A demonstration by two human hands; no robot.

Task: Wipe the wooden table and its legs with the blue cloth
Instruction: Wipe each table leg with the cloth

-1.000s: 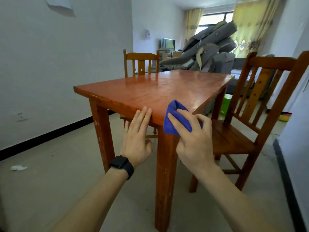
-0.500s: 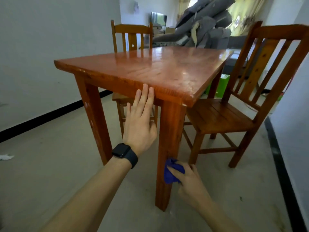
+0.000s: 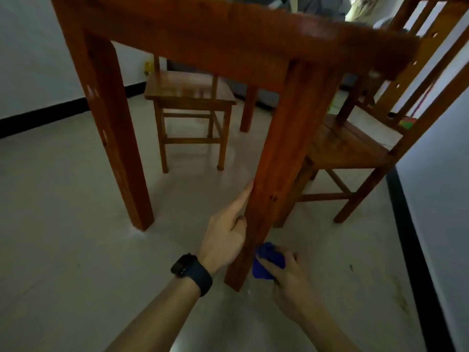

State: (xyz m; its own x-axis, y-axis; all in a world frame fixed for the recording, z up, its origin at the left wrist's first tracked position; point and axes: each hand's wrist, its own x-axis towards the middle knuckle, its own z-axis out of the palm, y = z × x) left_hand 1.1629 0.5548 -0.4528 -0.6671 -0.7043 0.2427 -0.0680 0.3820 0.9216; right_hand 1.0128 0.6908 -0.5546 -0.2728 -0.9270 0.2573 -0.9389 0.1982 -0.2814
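Observation:
I see the wooden table (image 3: 228,41) from low down, its apron and legs filling the upper view. The near leg (image 3: 281,158) runs down the middle to the floor. My right hand (image 3: 291,278) grips the bunched blue cloth (image 3: 266,261) and presses it against the right side of that leg, close to its foot. My left hand (image 3: 225,232), with a black watch on the wrist, rests on the leg's left side, fingers straight and pointing up along the wood.
A second table leg (image 3: 106,123) stands to the left. One wooden chair (image 3: 190,105) sits behind, under the far side; another chair (image 3: 360,148) stands close on the right. White walls with a black skirting (image 3: 416,250) border the pale floor.
My view has dropped below the tabletop. The right hand slid the cloth from the table corner down the near leg to near its foot. The left hand moved from the apron onto the leg.

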